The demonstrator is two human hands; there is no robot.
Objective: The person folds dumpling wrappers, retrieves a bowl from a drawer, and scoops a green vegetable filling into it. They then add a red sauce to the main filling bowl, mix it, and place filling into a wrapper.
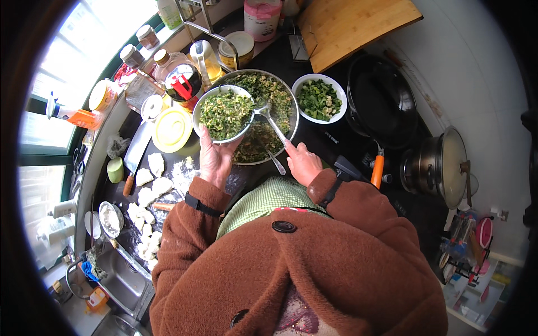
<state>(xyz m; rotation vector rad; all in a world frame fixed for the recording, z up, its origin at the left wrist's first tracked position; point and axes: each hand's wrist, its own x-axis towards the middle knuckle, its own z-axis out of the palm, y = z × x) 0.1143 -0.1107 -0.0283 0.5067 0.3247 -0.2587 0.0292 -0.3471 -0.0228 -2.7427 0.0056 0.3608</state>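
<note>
My left hand (pixel 216 161) holds a white bowl (pixel 198 118) heaped with a chopped green filling (pixel 225 115). The bowl is over the left part of a large steel basin (pixel 296 110), which contains more of the same mixture (pixel 269 84). A metal spoon (pixel 275 126) is gripped by its handle in my right hand (pixel 306 164), its head at the bowl's right rim. Another spoon (pixel 276 164) leans out over the basin's near edge. Right of the basin stands a white bowl of chopped greens (pixel 317 98).
Floured dough pieces (pixel 162 185) lie on the counter at left, near a cleaver (pixel 138 147) and a yellow lid (pixel 172 129). Bottles and jars (pixel 183 80) line the window side. A black wok (pixel 382 101) and a lidded pot (pixel 433 166) stand at right. The sink (pixel 122 273) is lower left.
</note>
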